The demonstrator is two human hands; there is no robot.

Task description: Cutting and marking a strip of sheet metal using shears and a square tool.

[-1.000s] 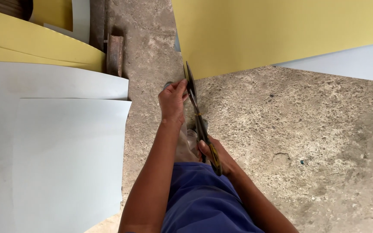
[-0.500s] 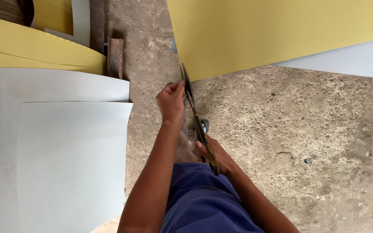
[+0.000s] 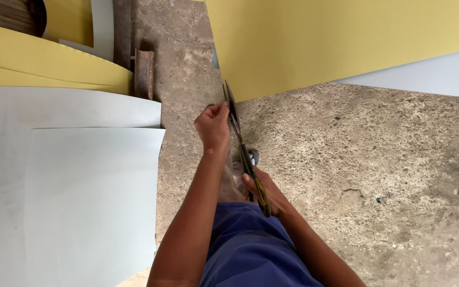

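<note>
The shears (image 3: 243, 146) have crept forward to the yellow sheet (image 3: 314, 42) corner, suggesting cutting advances. Right hand (image 3: 264, 191) grips their handles; left hand (image 3: 213, 125) pinches beside the blades.

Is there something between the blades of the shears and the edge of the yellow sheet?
Nothing visible. The shears, held by the right hand, have their tips right at the corner of the yellow sheet; the left hand is beside the blades, not ahead.
</note>
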